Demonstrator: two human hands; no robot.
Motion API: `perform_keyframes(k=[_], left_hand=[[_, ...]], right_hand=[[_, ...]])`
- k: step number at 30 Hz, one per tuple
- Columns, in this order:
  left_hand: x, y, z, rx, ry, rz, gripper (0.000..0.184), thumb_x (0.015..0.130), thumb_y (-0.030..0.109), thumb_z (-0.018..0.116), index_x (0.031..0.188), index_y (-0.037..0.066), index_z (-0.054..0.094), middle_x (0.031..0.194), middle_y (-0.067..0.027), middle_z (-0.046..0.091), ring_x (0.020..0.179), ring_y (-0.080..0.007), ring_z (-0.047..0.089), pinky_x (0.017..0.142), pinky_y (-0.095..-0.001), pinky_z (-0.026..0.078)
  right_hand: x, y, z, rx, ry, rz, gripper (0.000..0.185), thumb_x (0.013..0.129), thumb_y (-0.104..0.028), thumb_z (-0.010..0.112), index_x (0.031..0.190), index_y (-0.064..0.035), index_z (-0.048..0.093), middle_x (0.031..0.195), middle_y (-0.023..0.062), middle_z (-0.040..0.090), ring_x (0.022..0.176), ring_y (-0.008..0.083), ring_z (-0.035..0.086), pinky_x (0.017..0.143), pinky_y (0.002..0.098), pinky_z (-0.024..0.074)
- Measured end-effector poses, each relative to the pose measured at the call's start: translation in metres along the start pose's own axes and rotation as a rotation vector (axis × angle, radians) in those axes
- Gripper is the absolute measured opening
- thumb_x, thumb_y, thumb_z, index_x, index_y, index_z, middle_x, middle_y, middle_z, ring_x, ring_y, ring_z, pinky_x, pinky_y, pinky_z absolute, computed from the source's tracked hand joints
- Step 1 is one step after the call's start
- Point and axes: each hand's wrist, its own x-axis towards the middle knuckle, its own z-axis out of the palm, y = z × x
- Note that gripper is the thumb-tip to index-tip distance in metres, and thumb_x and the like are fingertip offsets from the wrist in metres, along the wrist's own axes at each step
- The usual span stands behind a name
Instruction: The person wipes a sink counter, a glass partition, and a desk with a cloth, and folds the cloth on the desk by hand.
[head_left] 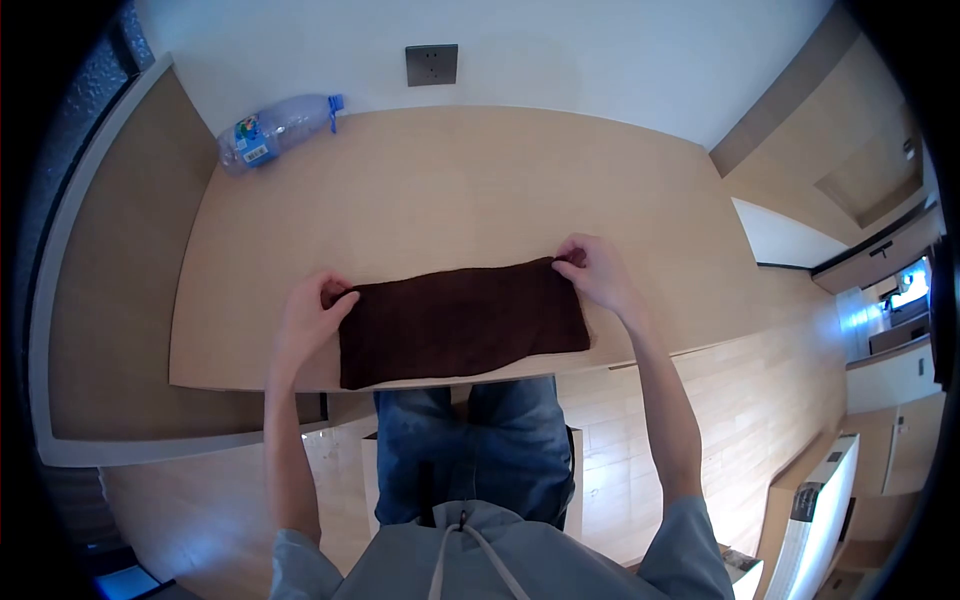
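Observation:
A dark brown cloth (465,325) lies as a wide rectangle along the front edge of the wooden desk (470,190). My left hand (315,308) pinches its upper left corner between thumb and fingers. At the upper right corner, my right hand (590,270) grips the cloth in the same way. The cloth's lower edge runs close to the desk's front edge, and its lower left corner reaches that edge.
A clear plastic bottle (280,130) with a blue label and cap lies on its side at the desk's back left. A socket plate (432,65) is on the wall. A wooden panel (110,270) stands at the desk's left side.

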Motion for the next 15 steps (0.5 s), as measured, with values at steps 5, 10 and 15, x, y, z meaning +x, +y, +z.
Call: perform_keyframes(k=[5,10,15], left_hand=[[0.015,-0.001,-0.001,0.197,-0.037,0.083,0.033,0.077,0.018,0.083,0.099,0.004,0.065,0.104,-0.0125,0.066,0.100,-0.0276,0.063,0.086,-0.0412,0.051],[0.035,0.005,-0.015,0.311,-0.260,0.122,0.032,0.073,0.014,0.084,0.096,0.005,0.064,0.103,-0.0105,0.063,0.101,-0.0256,0.062,0.086,-0.0370,0.050],[0.025,0.025,-0.027,0.010,-0.308,0.019,0.024,0.078,0.011,0.081,0.098,0.004,0.068,0.096,-0.0064,0.065,0.094,-0.0190,0.064,0.084,-0.0325,0.051]], right_hand=[[0.005,-0.015,-0.005,-0.114,-0.073,-0.077,0.024,0.085,-0.015,0.078,0.103,-0.0026,0.067,0.088,0.0066,0.066,0.080,0.0168,0.064,0.074,0.0328,0.0541],[0.017,-0.019,-0.013,-0.197,-0.307,-0.117,0.025,0.086,-0.015,0.077,0.106,-0.0039,0.065,0.087,0.0053,0.066,0.080,0.0167,0.063,0.077,0.0325,0.0532],[0.015,-0.017,-0.021,-0.022,-0.279,-0.094,0.019,0.089,-0.012,0.074,0.104,-0.0050,0.066,0.086,0.0056,0.066,0.081,0.0151,0.062,0.078,0.0329,0.0522]])
